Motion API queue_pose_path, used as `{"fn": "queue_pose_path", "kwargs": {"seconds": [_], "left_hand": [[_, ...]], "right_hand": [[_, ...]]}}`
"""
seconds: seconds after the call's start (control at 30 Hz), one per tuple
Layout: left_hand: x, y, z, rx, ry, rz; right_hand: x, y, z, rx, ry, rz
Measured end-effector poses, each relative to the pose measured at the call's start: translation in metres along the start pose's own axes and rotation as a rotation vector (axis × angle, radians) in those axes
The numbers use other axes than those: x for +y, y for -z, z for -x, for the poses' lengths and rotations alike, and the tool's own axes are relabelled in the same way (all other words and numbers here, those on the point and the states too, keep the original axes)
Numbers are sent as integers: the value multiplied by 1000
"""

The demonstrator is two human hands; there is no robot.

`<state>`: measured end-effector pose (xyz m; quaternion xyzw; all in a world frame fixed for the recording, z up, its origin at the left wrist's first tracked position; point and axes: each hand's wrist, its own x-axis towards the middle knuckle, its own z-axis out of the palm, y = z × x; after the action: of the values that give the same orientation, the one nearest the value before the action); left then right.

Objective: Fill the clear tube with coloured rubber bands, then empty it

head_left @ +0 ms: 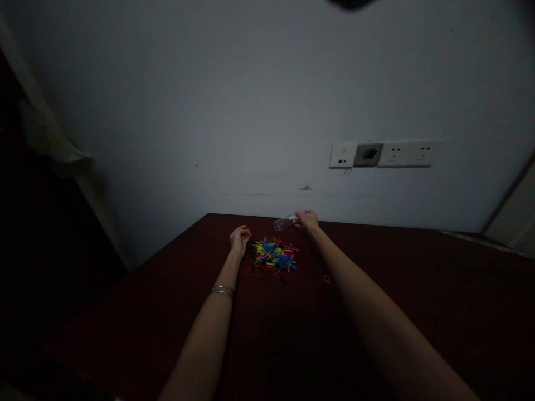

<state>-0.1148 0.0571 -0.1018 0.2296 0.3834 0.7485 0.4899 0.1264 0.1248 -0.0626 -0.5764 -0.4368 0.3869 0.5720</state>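
Note:
A heap of small coloured rubber bands (273, 254), blue, yellow, pink, red and black, lies on the dark red table (267, 334). Just left of the heap rests my left hand (239, 238), its fingers loosely curved and apart, with nothing visible in them. Beyond the heap, my right hand (308, 220) is wrapped round the neck end of a small clear bottle (283, 224). The bottle is tilted on its side, its transparent body pointing left and a whitish neck near my fingers. Something pink shows at my right fingers, partly hidden.
One pale loose band (326, 279) lies apart, near my right forearm. Behind the table rises a grey-white wall (251, 111) with a row of sockets (387, 154) at the right. A pale cloth-like thing (54, 139) hangs at the dim left side.

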Motion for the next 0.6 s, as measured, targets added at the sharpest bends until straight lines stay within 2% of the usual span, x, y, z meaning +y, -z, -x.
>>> {"fn": "queue_pose_path", "kwargs": {"seconds": [0.27,0.47,0.6], "left_hand": [[-1,0,0,-5,4,-9],[-2,0,-1,3,16,2],[-1,0,0,-1,24,-1]], "right_hand": [[19,-17,23,-115,-122,-108],[29,-16,18,-113,-149,-68],[36,-15,13,-134,-110,-35]]}}
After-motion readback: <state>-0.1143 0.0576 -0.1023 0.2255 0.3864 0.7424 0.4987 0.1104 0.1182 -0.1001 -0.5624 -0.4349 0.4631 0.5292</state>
